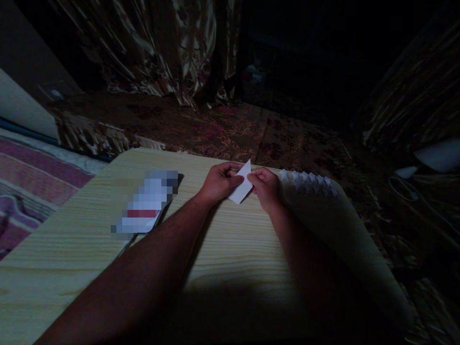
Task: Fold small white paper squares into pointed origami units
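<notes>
A small white folded paper piece (241, 185) is held between both hands above the far part of a light wooden table (230, 249). My left hand (219, 183) pinches its left side with thumb and fingers closed on it. My right hand (268, 188) pinches the right side, fingers curled. The paper is a narrow shape with a point sticking upward. Just right of my right hand, a row of several small folded white paper pieces (311, 181) lies along the table's far right edge.
A blurred-out flat white and red object (145, 206) lies on the table's left part. Patterned dark carpet (230, 129) and shiny curtains (151, 48) lie beyond. A striped cloth (28, 182) is at the left; white objects (436, 155) sit at the right.
</notes>
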The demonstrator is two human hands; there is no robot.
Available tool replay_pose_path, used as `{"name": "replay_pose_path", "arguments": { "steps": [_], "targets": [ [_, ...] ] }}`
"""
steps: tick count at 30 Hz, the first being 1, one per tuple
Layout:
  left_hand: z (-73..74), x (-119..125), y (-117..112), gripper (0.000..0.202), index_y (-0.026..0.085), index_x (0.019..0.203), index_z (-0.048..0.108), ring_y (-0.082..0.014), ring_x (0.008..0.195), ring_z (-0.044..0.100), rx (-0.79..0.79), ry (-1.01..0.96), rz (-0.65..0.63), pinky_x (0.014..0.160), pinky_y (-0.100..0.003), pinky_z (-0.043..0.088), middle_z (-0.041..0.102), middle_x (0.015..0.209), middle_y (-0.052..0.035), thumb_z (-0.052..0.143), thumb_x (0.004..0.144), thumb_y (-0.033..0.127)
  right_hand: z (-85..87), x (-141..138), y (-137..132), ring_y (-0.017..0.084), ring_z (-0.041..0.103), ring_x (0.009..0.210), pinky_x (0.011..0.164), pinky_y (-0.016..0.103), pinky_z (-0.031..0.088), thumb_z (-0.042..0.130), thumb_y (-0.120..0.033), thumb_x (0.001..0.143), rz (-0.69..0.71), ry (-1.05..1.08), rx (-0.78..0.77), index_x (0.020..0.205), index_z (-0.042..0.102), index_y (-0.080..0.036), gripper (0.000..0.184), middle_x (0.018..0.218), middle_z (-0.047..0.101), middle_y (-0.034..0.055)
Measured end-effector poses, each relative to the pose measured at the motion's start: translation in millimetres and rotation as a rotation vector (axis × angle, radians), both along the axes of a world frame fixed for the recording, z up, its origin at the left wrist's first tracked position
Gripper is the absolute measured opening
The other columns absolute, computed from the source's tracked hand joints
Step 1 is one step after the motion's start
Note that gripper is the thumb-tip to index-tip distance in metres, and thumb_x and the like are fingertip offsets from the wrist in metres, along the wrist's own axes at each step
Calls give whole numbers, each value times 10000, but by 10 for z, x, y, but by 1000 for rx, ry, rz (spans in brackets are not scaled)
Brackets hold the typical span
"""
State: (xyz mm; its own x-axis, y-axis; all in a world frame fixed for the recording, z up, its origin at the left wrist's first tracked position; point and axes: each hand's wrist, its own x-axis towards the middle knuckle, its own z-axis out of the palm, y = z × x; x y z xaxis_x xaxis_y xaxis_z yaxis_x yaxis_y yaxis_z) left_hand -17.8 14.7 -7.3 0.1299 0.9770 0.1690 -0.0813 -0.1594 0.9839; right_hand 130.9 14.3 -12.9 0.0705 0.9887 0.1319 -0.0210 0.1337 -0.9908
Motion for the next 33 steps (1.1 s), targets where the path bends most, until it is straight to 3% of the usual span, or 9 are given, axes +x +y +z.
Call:
{"name": "replay_pose_path", "arguments": {
  "steps": [6, 17, 21, 27, 33],
  "targets": [
    [-8, -1, 5, 314, 143, 929, 723, -92, 510, 510, -6, -3, 49, 485, -208, 377, 625, 653, -1, 699, 625, 219, 47, -3, -33, 67, 464, 452, 438, 188, 358, 635, -294, 679, 75, -39, 15, 757, 530, -181, 173, 594, 598, -40],
    [31, -7, -5, 246, 137, 863, 731, -130, 548, 576, -48, -71, 5, 514, -247, 435, 691, 727, -47, 675, 633, 200, 25, 33, -28, 79, 482, 416, 377, 180, 350, 596, -255, 695, 141, -5, 47, 815, 561, -197, 137, 560, 591, -54],
    [16, -3, 3, 181, 133, 788, 720, -131, 539, 573, -43, -86, 5, 519, -253, 436, 688, 702, -49, 681, 632, 216, 26, 32, -26, 78, 484, 411, 380, 177, 366, 591, -269, 700, 121, -19, 34, 824, 556, -200, 146, 556, 587, -54],
    [-1, -8, 4, 239, 147, 862, 725, -107, 503, 531, -21, 1, 48, 469, -221, 383, 640, 652, -12, 670, 640, 217, 25, -11, -43, 91, 511, 447, 406, 186, 388, 608, -322, 720, 77, -37, 51, 912, 523, -217, 235, 619, 630, -43],
    [8, -21, 11, 291, 149, 903, 718, -73, 443, 452, -18, -2, -10, 438, -202, 323, 553, 572, 28, 675, 617, 185, 6, -24, -40, 90, 500, 466, 436, 197, 386, 606, -361, 732, 18, -108, 81, 755, 517, -194, 191, 582, 593, -36]
  ]
}}
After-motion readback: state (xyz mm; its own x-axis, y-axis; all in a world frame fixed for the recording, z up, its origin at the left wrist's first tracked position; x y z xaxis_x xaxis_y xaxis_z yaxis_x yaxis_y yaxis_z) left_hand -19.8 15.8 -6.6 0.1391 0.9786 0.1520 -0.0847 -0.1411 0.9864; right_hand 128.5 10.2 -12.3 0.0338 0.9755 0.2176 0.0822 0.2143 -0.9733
